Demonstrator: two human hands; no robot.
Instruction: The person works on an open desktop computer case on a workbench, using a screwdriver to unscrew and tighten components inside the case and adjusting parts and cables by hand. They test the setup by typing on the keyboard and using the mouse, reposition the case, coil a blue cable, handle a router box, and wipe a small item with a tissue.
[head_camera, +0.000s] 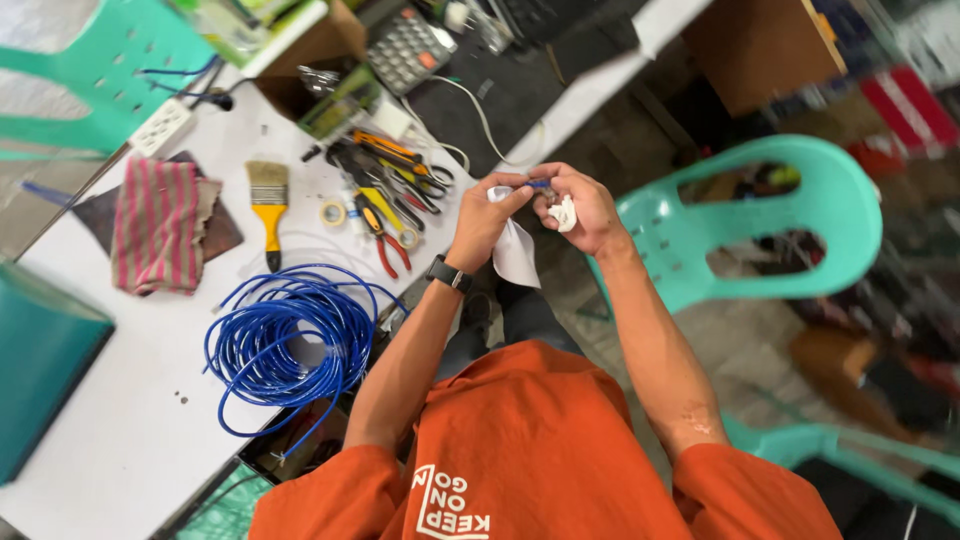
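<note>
— Orange shirt (530, 450) fills the near edge of the view. What do the hands do above it?

— Both are raised together past the table edge, over the gap between the white table (130, 420) and the green chair (790, 230). The left hand (485, 215) is closed on a white tissue (515, 250), which hangs down from its fingers. The right hand (580, 205) is closed too: it keeps a crumpled white piece in the palm and pinches the blue cable end (540, 184) at the fingertips. The two hands touch each other at that point.

— What lies around on the table?

— Just left of the left forearm is a coil of blue cable (285, 340), partly over the near table edge. Farther are pliers and cutters (385, 190) in a heap, a small roll of tape (333, 213), a paintbrush (267, 205) with a yellow handle, and a striped cloth (155, 225). At the far side stand a calculator (410, 50), a white power strip (160, 127) and a cardboard box (320, 50).

— Does something stand in the way?

— The coil is close to the left elbow, and the green chair is just beside the right arm. A teal box (40, 360) takes the left corner. The open place on the table is the white part between the coil and the teal box.
</note>
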